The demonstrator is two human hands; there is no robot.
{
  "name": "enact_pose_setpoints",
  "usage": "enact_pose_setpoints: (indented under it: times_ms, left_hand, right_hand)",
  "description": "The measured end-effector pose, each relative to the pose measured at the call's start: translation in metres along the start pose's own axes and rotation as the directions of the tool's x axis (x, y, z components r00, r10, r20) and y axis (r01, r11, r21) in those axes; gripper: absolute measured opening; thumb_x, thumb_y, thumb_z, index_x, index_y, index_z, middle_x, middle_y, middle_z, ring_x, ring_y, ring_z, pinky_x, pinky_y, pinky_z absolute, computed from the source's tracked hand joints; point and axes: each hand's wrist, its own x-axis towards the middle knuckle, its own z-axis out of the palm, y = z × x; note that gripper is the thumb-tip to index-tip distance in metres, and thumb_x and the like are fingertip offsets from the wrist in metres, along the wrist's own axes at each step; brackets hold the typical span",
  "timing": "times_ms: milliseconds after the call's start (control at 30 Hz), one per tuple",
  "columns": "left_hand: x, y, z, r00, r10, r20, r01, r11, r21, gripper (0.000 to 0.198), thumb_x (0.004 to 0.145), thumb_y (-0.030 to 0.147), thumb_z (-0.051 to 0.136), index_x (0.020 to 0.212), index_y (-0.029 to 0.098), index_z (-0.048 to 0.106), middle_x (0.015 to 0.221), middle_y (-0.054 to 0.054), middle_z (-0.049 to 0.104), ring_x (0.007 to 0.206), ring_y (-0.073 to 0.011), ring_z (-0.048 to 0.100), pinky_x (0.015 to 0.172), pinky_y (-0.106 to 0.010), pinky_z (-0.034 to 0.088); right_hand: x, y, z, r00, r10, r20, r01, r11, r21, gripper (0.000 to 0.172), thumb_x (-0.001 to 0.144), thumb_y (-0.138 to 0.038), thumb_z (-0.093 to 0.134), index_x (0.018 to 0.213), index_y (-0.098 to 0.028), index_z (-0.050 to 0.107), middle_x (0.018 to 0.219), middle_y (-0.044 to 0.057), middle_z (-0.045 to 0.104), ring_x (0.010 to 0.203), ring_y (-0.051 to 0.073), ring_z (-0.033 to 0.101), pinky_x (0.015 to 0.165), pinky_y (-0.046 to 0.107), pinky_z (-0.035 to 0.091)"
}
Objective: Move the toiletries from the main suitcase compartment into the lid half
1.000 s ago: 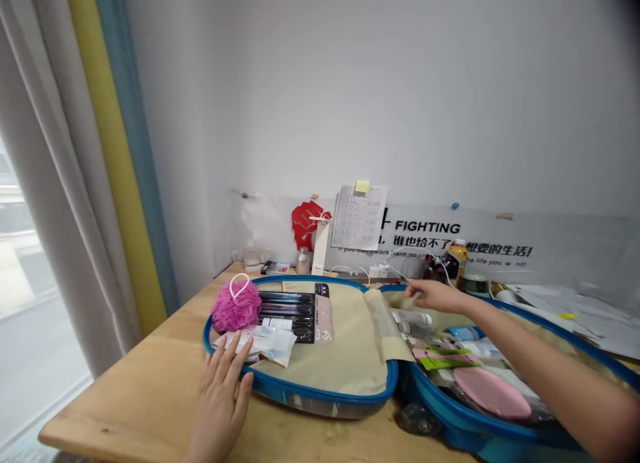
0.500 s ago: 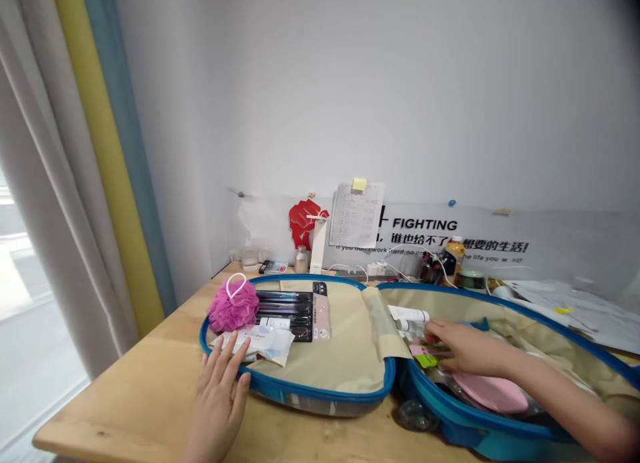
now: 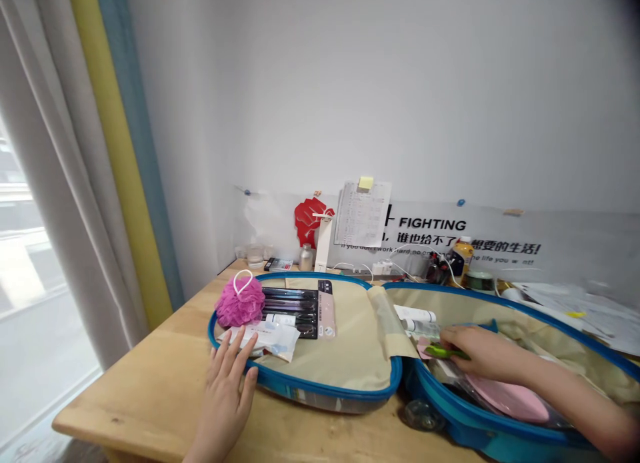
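An open blue suitcase (image 3: 345, 395) with beige lining lies on the table, its two halves side by side. My left hand (image 3: 230, 376), fingers spread, rests at the near rim of the left half, fingertips on a white soft packet (image 3: 277, 340). Beside the packet lie a pink bath puff (image 3: 240, 302), a small white tube (image 3: 280, 319) and a black pack of pen-like sticks (image 3: 295, 302). Inside the right half, my right hand (image 3: 473, 350) is closed on a slim bright green object (image 3: 443, 352) whose kind I cannot make out. A pink oval item (image 3: 510, 398) lies under that forearm.
White tubes (image 3: 415, 314) lie by the hinge in the right half. A clear round object (image 3: 423, 415) sits on the table (image 3: 145, 376) in front of the hinge. Along the wall stand a yellow bottle (image 3: 460, 260), a power strip (image 3: 383, 268), a glass jar (image 3: 306, 256) and papers (image 3: 565, 310).
My right hand has closed on the green object, which now sits tilted at its fingertips. My left hand stays at the packet. The whole view has shifted slightly.
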Motion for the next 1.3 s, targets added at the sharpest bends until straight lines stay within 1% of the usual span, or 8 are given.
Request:
enact_pose_setpoints:
  times_ms: [133,233,367,567,833,1033,1200,1300]
  left_hand:
    - [0.0,0.0,0.001,1.0,-0.014,-0.006,0.014,1.0,-0.015,0.048,0.103,0.029,0.043,0.15,0.029,0.049,0.158,-0.006,0.05,0.156,-0.0267,0.028,0.127,-0.052,0.025]
    - [-0.001,0.0,0.003,1.0,-0.025,-0.008,0.024,0.999,-0.026,0.049,0.103,0.029,0.044,0.152,0.031,0.048,0.158,-0.005,0.05,0.155,-0.0271,0.03,0.127,-0.053,0.025]
    - [-0.002,0.0,0.004,1.0,-0.03,-0.003,0.03,0.999,-0.029,0.051,0.102,0.03,0.044,0.153,0.032,0.047,0.158,-0.005,0.05,0.154,-0.0276,0.033,0.126,-0.054,0.026]
    - [0.0,0.0,0.001,1.0,-0.015,-0.006,0.015,1.0,-0.026,0.051,0.103,0.028,0.044,0.153,0.033,0.046,0.158,-0.005,0.049,0.153,-0.0272,0.033,0.124,-0.055,0.03]
    - [-0.002,0.0,0.003,0.999,-0.033,0.0,0.033,0.999,-0.03,0.049,0.102,0.03,0.044,0.151,0.032,0.05,0.158,-0.006,0.05,0.152,-0.028,0.035,0.124,-0.056,0.029]
    - [-0.001,0.0,0.002,0.999,-0.04,0.008,0.04,0.999,-0.032,0.045,0.102,0.03,0.043,0.146,0.029,0.056,0.157,-0.006,0.051,0.153,-0.0272,0.033,0.126,-0.054,0.027]
    - [-0.001,0.0,0.002,0.998,-0.054,0.028,0.055,0.998,-0.033,0.045,0.102,0.032,0.043,0.144,0.027,0.058,0.155,-0.007,0.054,0.155,-0.0282,0.031,0.126,-0.054,0.026]
    - [-0.001,0.0,0.002,0.998,-0.063,0.026,0.064,0.997,-0.041,0.045,0.102,0.033,0.042,0.145,0.027,0.057,0.154,-0.007,0.054,0.154,-0.0282,0.031,0.126,-0.054,0.026]
  right_hand:
    - [0.002,0.008,-0.018,0.995,0.053,-0.085,-0.049,0.997,0.056,0.012,0.09,-0.023,0.047,0.092,-0.022,0.059,0.079,0.008,0.069,0.07,0.024,0.064,0.065,0.032,0.038]
    - [0.008,-0.005,-0.041,0.981,0.03,-0.19,-0.007,0.993,0.118,0.038,0.099,-0.037,0.033,0.119,-0.023,0.061,0.107,0.011,0.072,0.093,0.026,0.068,0.079,0.033,0.047]
    - [0.024,-0.064,-0.059,0.969,-0.172,-0.179,0.199,0.969,0.146,0.052,0.1,-0.042,0.029,0.139,-0.027,0.06,0.13,0.01,0.065,0.118,0.027,0.062,0.099,0.035,0.047]
    - [0.06,-0.161,-0.035,0.908,-0.42,-0.015,0.418,0.9,0.125,0.046,0.094,-0.021,0.046,0.135,-0.025,0.067,0.114,0.011,0.068,0.104,0.024,0.067,0.095,0.036,0.05]
    - [0.086,-0.201,-0.006,0.882,-0.471,-0.036,0.47,0.869,0.152,0.022,0.1,-0.033,0.06,0.116,-0.02,0.068,0.118,0.007,0.069,0.107,0.019,0.066,0.098,0.04,0.054]
    - [0.09,-0.174,-0.03,0.893,-0.44,-0.098,0.451,0.867,0.21,0.027,0.098,-0.039,0.063,0.115,-0.019,0.068,0.12,0.007,0.069,0.108,0.019,0.065,0.101,0.043,0.053]
    - [0.072,-0.087,-0.074,0.963,-0.186,-0.197,0.233,0.939,0.252,0.025,0.098,-0.034,0.05,0.103,-0.019,0.07,0.104,0.006,0.074,0.099,0.021,0.068,0.091,0.037,0.052]
    - [0.052,-0.038,-0.074,0.989,-0.075,-0.126,0.105,0.963,0.248,0.017,0.086,-0.029,0.055,0.089,-0.021,0.07,0.093,0.006,0.075,0.09,0.023,0.069,0.081,0.033,0.051]
